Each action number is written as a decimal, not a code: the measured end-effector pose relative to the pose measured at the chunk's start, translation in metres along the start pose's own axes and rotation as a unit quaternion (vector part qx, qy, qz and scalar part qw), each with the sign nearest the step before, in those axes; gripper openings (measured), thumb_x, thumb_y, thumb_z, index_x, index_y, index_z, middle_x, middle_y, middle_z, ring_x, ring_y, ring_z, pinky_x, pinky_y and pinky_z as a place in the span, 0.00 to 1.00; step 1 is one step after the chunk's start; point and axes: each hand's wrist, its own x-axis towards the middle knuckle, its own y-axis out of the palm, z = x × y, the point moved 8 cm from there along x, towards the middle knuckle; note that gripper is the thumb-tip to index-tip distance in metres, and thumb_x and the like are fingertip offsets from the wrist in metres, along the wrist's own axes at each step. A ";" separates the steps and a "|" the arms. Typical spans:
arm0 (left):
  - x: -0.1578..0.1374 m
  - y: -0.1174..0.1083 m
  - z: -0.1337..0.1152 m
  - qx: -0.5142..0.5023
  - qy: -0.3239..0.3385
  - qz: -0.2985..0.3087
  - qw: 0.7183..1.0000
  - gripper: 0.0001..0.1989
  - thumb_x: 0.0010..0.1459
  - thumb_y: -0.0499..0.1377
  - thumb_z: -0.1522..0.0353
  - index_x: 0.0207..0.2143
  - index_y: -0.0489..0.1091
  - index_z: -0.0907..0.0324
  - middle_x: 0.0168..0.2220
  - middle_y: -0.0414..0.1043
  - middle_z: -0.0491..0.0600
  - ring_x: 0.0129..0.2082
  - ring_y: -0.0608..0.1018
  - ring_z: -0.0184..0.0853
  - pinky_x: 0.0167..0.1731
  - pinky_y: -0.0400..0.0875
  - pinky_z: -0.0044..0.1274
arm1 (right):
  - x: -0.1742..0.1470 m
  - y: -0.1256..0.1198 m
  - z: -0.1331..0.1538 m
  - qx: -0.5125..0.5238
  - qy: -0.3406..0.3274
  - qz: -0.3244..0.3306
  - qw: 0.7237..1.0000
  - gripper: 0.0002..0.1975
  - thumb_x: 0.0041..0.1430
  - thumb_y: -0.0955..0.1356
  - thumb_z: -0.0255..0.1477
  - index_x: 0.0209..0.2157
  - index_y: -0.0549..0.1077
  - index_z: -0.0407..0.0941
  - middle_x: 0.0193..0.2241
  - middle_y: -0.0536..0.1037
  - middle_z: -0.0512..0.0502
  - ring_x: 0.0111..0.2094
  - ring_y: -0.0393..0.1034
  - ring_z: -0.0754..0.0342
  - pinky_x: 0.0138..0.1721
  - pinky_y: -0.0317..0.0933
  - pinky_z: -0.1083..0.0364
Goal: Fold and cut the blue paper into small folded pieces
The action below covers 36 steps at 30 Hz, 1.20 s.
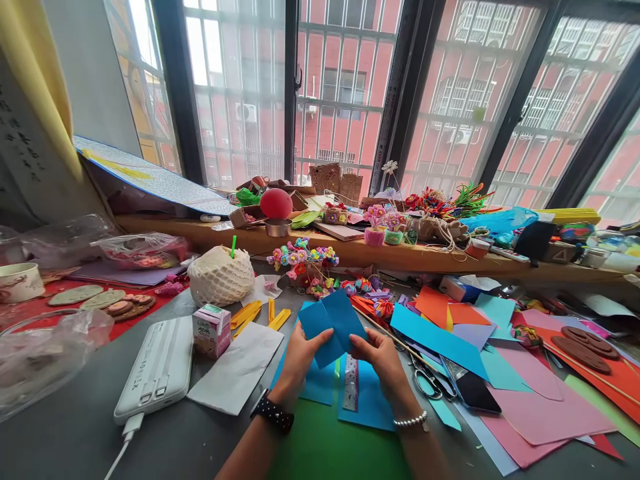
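Observation:
Between my hands a square of blue paper (pixel 334 328) with crease lines is held up over the table, tilted so a corner points upward. My left hand (pixel 303 350) pinches its left side, thumb on top. At its right corner, the thumb and fingers of my right hand (pixel 379 357) are closed on the paper. Beneath lie more blue paper sheets (pixel 367 415) and a narrow patterned ruler (pixel 351 383), all over a green sheet (pixel 345 450). Scissors (pixel 429 381) rest just right of my right hand.
Left of my hands are a white power bank (pixel 157 367) with a cable, a small pink carton (pixel 212 331) and a white folded paper (pixel 239 367). A phone (pixel 470 387) lies among coloured papers (pixel 545 407) on the right. Crafts crowd the wooden sill (pixel 320 245).

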 end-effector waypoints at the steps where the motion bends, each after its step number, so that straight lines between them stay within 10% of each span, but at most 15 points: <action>1: 0.001 0.001 0.003 0.005 -0.012 0.011 1.000 0.25 0.37 0.66 0.67 0.39 0.61 0.61 0.33 0.72 0.52 0.32 0.76 0.39 0.29 0.71 0.26 | 0.000 -0.003 0.002 0.005 -0.010 -0.014 1.000 0.18 0.37 0.71 0.39 0.28 0.72 0.40 0.23 0.73 0.48 0.24 0.68 0.55 0.30 0.63 0.55; 4: 0.005 -0.013 0.001 0.066 0.005 -0.030 0.997 0.26 0.40 0.64 0.65 0.42 0.58 0.62 0.35 0.71 0.54 0.33 0.75 0.40 0.30 0.71 0.28 | 0.000 -0.010 0.009 -0.011 -0.025 -0.029 0.999 0.18 0.38 0.71 0.41 0.27 0.71 0.40 0.22 0.72 0.49 0.24 0.66 0.56 0.28 0.62 0.56; 8: -0.008 -0.022 -0.060 0.271 0.282 -0.126 0.912 0.30 0.41 0.63 0.66 0.47 0.57 0.58 0.49 0.63 0.56 0.49 0.66 0.43 0.47 0.60 0.35 | -0.001 -0.006 0.019 -0.110 -0.040 0.033 0.993 0.17 0.39 0.70 0.41 0.17 0.67 0.41 0.15 0.66 0.53 0.20 0.61 0.59 0.23 0.59 0.59; 13: -0.024 0.038 -0.069 0.484 0.352 0.115 0.793 0.19 0.44 0.61 0.70 0.42 0.67 0.52 0.43 0.71 0.48 0.45 0.70 0.40 0.52 0.51 0.35 | -0.007 0.009 0.033 -0.144 -0.095 0.103 0.980 0.15 0.44 0.68 0.40 0.25 0.72 0.41 0.22 0.71 0.50 0.25 0.65 0.56 0.26 0.59 0.59; 19: -0.010 0.014 -0.053 0.412 0.196 0.034 0.889 0.06 0.44 0.59 0.65 0.26 0.72 0.57 0.27 0.74 0.47 0.30 0.74 0.38 0.32 0.66 0.25 | -0.007 0.003 0.030 -0.155 -0.076 0.067 0.983 0.18 0.41 0.69 0.42 0.30 0.73 0.42 0.28 0.75 0.46 0.31 0.68 0.50 0.30 0.62 0.57; 23: -0.003 0.010 -0.037 0.290 0.105 0.090 0.947 0.11 0.42 0.60 0.63 0.29 0.71 0.59 0.26 0.73 0.46 0.29 0.74 0.36 0.26 0.66 0.21 | -0.005 -0.003 0.031 -0.190 -0.089 0.048 0.977 0.17 0.45 0.67 0.42 0.28 0.73 0.41 0.26 0.75 0.46 0.29 0.68 0.50 0.29 0.62 0.56; 36: -0.028 0.040 -0.070 0.420 0.273 0.084 0.861 0.09 0.47 0.57 0.71 0.33 0.70 0.55 0.31 0.74 0.46 0.32 0.74 0.35 0.34 0.65 0.23 | -0.024 0.011 0.068 -0.297 -0.224 -0.027 0.928 0.11 0.51 0.64 0.35 0.29 0.73 0.44 0.28 0.76 0.46 0.31 0.68 0.50 0.32 0.61 0.56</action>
